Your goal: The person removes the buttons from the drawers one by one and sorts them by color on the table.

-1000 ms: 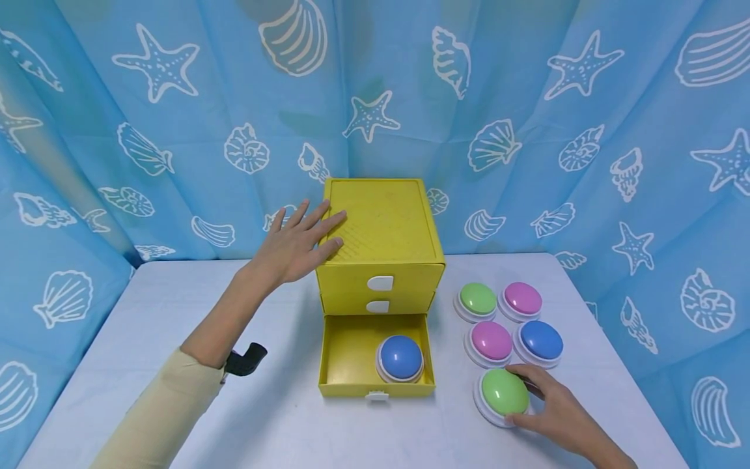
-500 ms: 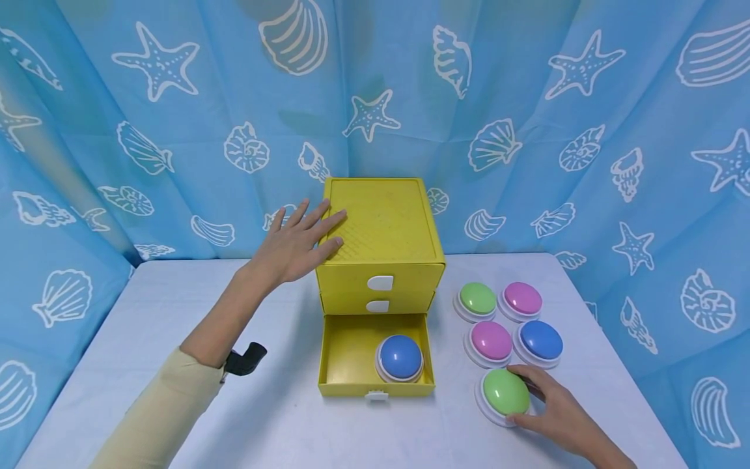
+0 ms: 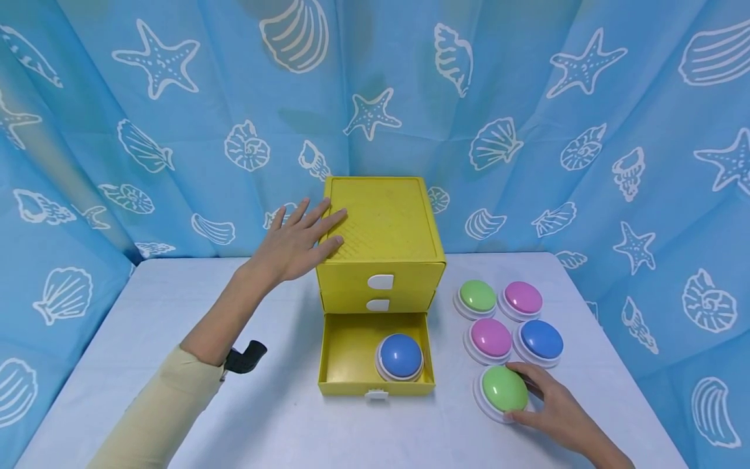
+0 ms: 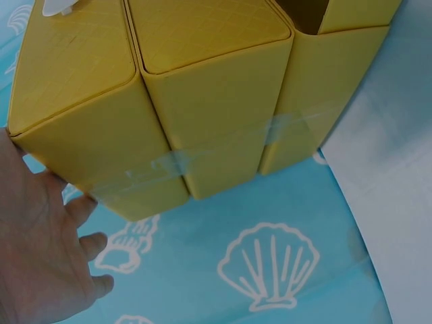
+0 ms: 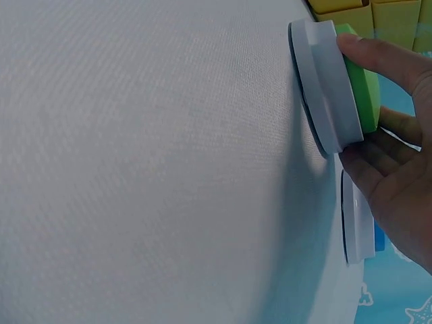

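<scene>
My right hand [image 3: 555, 412] holds a green push button [image 3: 505, 388] with a white base by its sides, thumb on the near side and fingers on the far side. The right wrist view shows the same button [image 5: 327, 88] from the side, close to the table; whether it is slightly raised I cannot tell. My left hand [image 3: 291, 249] rests with spread, straight fingers on the upper left edge of a yellow drawer cabinet [image 3: 387, 221]. The cabinet's bottom drawer [image 3: 346, 355] is pulled out, and a blue push button [image 3: 401, 356] sits in its right half.
Behind the held button stand a pink button [image 3: 491, 338], a blue button [image 3: 541, 339], another green button [image 3: 477, 297] and another pink button [image 3: 523, 298]. A blue shell-print curtain [image 3: 369, 65] hangs behind the white table [image 3: 281, 417].
Almost nothing has moved. My right hand and the green button have shifted very slightly; my left hand stays on the cabinet.
</scene>
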{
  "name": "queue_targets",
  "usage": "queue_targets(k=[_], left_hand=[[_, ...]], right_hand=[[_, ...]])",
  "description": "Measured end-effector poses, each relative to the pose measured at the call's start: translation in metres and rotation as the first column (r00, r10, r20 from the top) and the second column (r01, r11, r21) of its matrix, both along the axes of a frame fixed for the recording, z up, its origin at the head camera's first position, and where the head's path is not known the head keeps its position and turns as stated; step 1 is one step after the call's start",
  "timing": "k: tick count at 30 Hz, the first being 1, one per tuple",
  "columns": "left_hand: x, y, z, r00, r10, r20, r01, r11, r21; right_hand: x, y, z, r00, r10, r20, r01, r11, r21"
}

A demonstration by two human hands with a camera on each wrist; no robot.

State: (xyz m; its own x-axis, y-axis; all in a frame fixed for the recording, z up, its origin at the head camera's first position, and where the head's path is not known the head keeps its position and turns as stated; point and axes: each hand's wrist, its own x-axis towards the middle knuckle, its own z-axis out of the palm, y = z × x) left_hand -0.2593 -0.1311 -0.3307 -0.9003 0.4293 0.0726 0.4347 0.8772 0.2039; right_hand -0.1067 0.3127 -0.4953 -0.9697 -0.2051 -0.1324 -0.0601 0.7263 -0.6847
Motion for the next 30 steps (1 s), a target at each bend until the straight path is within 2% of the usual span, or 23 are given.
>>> queue_targets(k=[17,24,30], left_hand=[[0.002,0.001,0.003,1.000,-0.006,-0.006,0.006,1.000,-0.010],[0.002,0.002,0.003,1.000,-0.006,-0.010,0.006,1.000,-0.007],[0.002,0.001,0.003,1.000,-0.004,-0.012,0.004,1.000,-0.006]], right_hand=[[-0.002,-0.003,0.006,0.999,0.040,-0.001,-0.040,0.999,0.030],[-0.005,-0.016,0.025,0.996,0.047,-0.075,-0.043,0.997,0.059],[-0.011,-0.034,0.043,0.995,0.075,-0.071,-0.073,0.997,0.019]])
